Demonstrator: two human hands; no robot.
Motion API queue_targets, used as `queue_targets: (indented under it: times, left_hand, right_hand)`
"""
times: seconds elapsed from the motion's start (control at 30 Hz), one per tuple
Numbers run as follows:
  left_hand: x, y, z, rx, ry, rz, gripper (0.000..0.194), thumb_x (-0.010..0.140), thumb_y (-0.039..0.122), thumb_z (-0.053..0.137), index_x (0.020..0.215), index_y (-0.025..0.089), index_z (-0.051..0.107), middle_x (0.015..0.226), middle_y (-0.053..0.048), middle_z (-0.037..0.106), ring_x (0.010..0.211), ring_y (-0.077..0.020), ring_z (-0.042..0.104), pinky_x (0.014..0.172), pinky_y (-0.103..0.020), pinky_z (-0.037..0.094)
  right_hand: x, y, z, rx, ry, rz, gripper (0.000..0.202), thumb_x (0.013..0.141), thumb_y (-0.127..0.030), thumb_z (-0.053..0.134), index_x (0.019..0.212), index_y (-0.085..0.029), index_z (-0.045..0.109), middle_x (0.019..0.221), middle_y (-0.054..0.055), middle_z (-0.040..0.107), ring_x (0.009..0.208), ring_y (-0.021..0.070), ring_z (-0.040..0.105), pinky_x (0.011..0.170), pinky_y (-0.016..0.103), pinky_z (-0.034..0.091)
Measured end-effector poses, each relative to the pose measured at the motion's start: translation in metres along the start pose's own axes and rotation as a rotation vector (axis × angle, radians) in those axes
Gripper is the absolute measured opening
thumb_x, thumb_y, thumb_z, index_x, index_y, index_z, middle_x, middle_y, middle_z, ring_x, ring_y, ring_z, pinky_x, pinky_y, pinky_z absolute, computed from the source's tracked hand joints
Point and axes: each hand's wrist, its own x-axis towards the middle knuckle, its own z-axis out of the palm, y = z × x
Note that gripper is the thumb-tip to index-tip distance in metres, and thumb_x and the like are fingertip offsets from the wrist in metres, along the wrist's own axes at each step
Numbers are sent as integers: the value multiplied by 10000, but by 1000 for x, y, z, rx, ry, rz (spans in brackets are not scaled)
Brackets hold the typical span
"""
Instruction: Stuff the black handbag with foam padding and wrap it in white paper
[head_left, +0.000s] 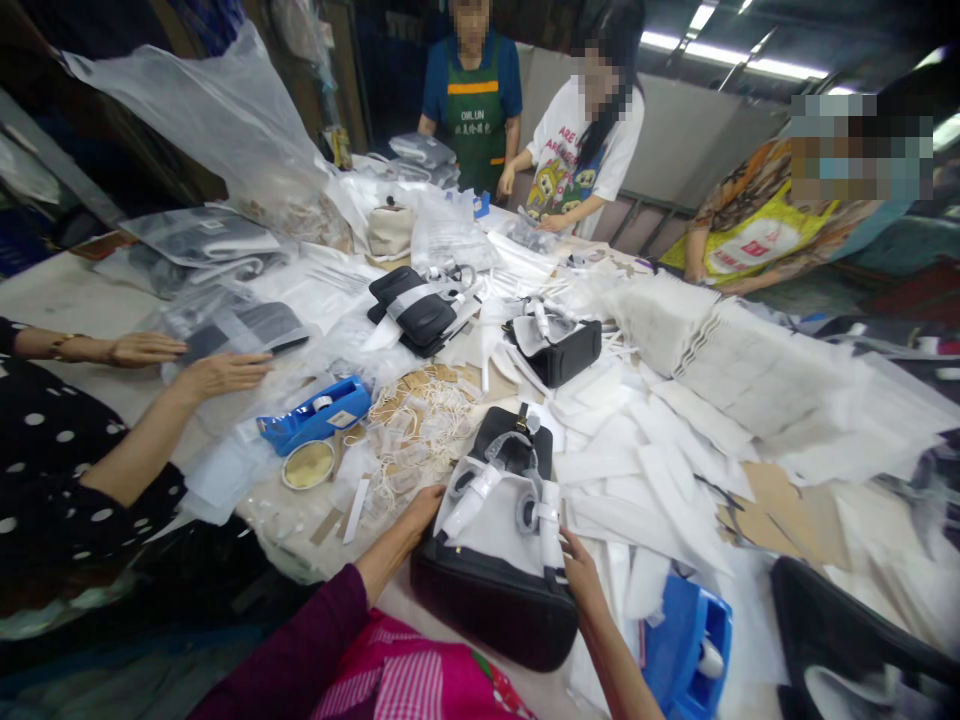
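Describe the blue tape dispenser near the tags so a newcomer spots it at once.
Start at the black handbag between the person's two hands. Look up-left past the pile of string tags to the blue tape dispenser, lying beside a round tin. A second blue dispenser sits lower right.

Packing workshop: aproned workers (474,95), wrapped handbags (491,560), tape dispensers (315,415).

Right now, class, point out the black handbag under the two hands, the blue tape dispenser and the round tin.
black handbag (491,610), head view, front leather wall.
blue tape dispenser (311,415), head view, blue side.
round tin (308,465), head view, centre.
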Motion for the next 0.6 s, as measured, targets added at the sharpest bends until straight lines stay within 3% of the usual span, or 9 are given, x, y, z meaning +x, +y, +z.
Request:
queue_targets:
  times: [0.23, 0.4, 0.6]
  left_hand:
    - [6, 7, 5, 61, 10, 86, 313, 667, 329, 655, 913, 139, 688, 922, -93, 716, 901, -261, 639, 877, -396, 476]
    - [4, 3, 3, 88, 45, 70, 263, 658, 342, 656, 832, 145, 675, 891, -89, 713, 927, -267, 632, 874, -388, 471]
    - [8, -1, 4, 116, 87, 14, 291, 644, 349, 664, 851, 150, 616, 869, -79, 696, 899, -250, 626, 813, -353, 469]
  right_hand:
    - [6, 11, 1, 23, -48, -88, 569, 540, -234, 597, 1101, -170, 662, 882, 64, 717, 817, 258, 655, 686, 332, 510]
    - [14, 2, 3, -178, 73, -217, 353, 548, -263, 568, 846, -191, 742, 824, 53, 720, 868, 276, 624, 775, 359, 482]
    - [23, -12, 4, -169, 67, -112, 385, 467, -196, 450, 723, -181, 737, 684, 27, 697, 742, 236, 605, 700, 322, 445]
